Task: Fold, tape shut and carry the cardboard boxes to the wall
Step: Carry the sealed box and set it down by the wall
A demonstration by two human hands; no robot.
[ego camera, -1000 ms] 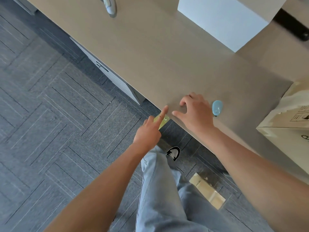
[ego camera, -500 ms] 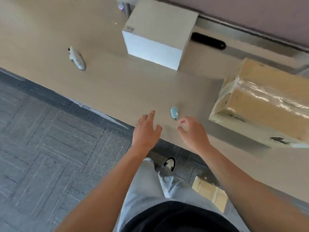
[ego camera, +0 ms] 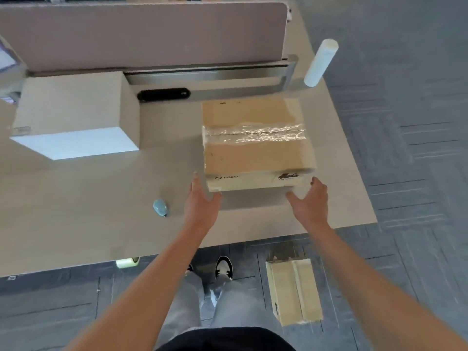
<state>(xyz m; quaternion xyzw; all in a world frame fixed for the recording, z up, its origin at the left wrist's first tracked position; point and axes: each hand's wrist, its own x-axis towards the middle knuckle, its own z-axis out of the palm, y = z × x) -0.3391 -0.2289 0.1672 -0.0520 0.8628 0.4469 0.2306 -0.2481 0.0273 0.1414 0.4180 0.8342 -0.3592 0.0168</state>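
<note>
The left hand [ego camera: 201,201] and the right hand [ego camera: 310,201], two in all, reach forward with fingers straight and spread, each at a near corner of the one taped cardboard box [ego camera: 255,143] on the desk [ego camera: 76,211]. Neither hand grips anything; whether the fingertips already touch the box sides cannot be told.

Nearest of all, on the grey carpet by the person's feet, lies one flattened cardboard box [ego camera: 293,291], well apart from the desk top. At the desk's near edge, one roll of yellowish tape [ego camera: 127,262] peeks out from under it.

On the desk, left of the left hand, sits one small blue tool [ego camera: 160,207], apart from the box. The taped box stands on the right half of the desk, its top seam covered by a band of shiny clear tape and its near side printed with a logo. To its left, well apart, is one white box [ego camera: 73,122]. Behind these lies one black oblong object [ego camera: 164,94], and at the far right corner stands one pale roll [ego camera: 321,62]. A grey partition [ego camera: 141,34] closes the desk's far side.
</note>
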